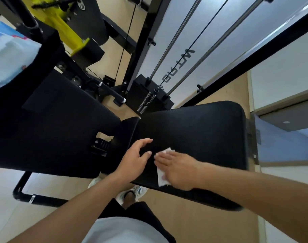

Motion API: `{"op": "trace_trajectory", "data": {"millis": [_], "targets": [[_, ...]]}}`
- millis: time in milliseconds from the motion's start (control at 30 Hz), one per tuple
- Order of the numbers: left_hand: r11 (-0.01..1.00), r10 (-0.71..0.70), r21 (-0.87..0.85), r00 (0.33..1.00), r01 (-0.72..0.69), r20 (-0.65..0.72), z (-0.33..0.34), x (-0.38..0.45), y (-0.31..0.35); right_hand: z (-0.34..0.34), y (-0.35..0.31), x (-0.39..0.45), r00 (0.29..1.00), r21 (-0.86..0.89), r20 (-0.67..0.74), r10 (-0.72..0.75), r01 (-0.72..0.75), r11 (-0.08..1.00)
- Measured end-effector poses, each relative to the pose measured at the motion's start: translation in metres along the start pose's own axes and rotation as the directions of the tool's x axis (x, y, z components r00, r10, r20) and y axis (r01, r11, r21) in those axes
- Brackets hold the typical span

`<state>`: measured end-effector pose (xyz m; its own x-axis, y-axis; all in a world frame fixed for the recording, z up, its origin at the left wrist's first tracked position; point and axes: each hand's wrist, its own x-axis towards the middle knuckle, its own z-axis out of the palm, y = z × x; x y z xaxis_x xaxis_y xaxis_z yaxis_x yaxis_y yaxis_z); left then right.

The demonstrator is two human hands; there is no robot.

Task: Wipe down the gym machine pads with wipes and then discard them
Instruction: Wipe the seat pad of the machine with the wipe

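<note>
On black pad [202,130], right hand [177,171] flat on wipe [162,178]

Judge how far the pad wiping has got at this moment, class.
Done: nothing can be confirmed; no pad looks visibly wiped. In hand: the right hand presses a white wipe flat on the right-side pad, while the left hand rests on its edge. Left: the left-side pad and discarding the wipe.

The pad [193,130] under the hands is black, matt, with a fine woven-looking grain; the second pad [53,123] at its left edge looks the same. The wipe [162,176] is thin, white, soft cloth or paper. The guide rods [176,37] are polished metal, the frame [142,41] black painted metal. The floor [202,220] is smooth and beige.
</note>
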<state>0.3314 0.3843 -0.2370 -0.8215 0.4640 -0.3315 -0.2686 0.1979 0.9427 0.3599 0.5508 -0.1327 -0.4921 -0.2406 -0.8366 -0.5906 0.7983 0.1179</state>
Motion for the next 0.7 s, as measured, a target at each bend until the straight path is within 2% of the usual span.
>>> {"op": "trace_trajectory", "data": {"millis": [33, 67, 100, 133, 200, 233, 267, 333, 433, 500, 533, 567, 633, 700], "targets": [[1.0, -0.004, 0.0, 1.0, 0.004, 0.005, -0.003, -0.003, -0.004, 0.006, -0.011, -0.006, 0.997, -0.026, 0.032, -0.074, 0.075, 0.997], [1.0, -0.007, 0.0, 1.0, 0.007, 0.01, -0.007, -0.006, -0.009, 0.004, -0.006, -0.008, 0.995, -0.058, 0.057, -0.087, 0.091, 0.994], [1.0, -0.016, -0.001, 1.0, 0.016, 0.014, -0.01, -0.01, -0.013, -0.003, 0.01, -0.005, 0.999, -0.094, 0.038, -0.024, 0.028, 0.995], [0.999, -0.031, -0.006, 0.999, 0.031, 0.013, -0.013, -0.013, -0.018, -0.015, 0.03, 0.0, 0.995, -0.11, -0.011, 0.102, -0.103, 0.989], [0.998, -0.053, -0.017, 0.999, 0.053, -0.007, -0.017, -0.019, -0.026, -0.045, 0.08, 0.01, 0.9, -0.033, -0.077, 0.429, -0.433, 0.901], [0.998, -0.06, -0.016, 0.998, 0.06, -0.015, -0.017, -0.021, -0.028, -0.057, 0.101, 0.016, 0.847, 0.007, -0.049, 0.529, -0.529, 0.849], [0.998, -0.064, -0.013, 0.998, 0.064, -0.016, -0.017, -0.023, -0.03, -0.062, 0.114, 0.025, 0.828, 0.03, -0.032, 0.56, -0.559, 0.828], [0.998, -0.066, -0.009, 0.998, 0.066, -0.006, -0.015, -0.026, -0.033, -0.058, 0.1, 0.042, 0.86, 0.065, 0.003, 0.51, -0.509, 0.858], [0.998, -0.063, -0.008, 0.998, 0.063, -0.004, -0.015, -0.029, -0.034, -0.017, 0.02, 0.032, 0.981, -0.053, -0.022, 0.191, -0.192, 0.98], [0.998, -0.061, -0.023, 0.998, 0.06, -0.021, -0.015, -0.029, -0.036, 0.005, -0.006, 0.006, 1.0, -0.061, 0.028, 0.01, -0.008, 0.998], [0.998, -0.061, -0.028, 0.998, 0.06, -0.026, -0.014, -0.031, -0.036, 0.003, 0.003, -0.003, 0.998, -0.012, 0.056, 0.008, -0.008, 1.0], [0.998, -0.062, -0.032, 0.998, 0.061, -0.025, -0.013, -0.033, -0.036, -0.004, 0.021, -0.007, 0.996, -0.001, 0.049, 0.071, -0.071, 0.997], [0.998, -0.06, -0.034, 0.998, 0.059, -0.026, -0.01, -0.039, -0.035, -0.026, 0.073, -0.002, 0.954, -0.009, -0.025, 0.298, -0.298, 0.955], [0.998, -0.054, -0.025, 0.997, 0.052, -0.053, -0.005, -0.046, -0.034, -0.052, 0.118, 0.009, 0.88, -0.017, -0.019, 0.474, -0.474, 0.88]]}}
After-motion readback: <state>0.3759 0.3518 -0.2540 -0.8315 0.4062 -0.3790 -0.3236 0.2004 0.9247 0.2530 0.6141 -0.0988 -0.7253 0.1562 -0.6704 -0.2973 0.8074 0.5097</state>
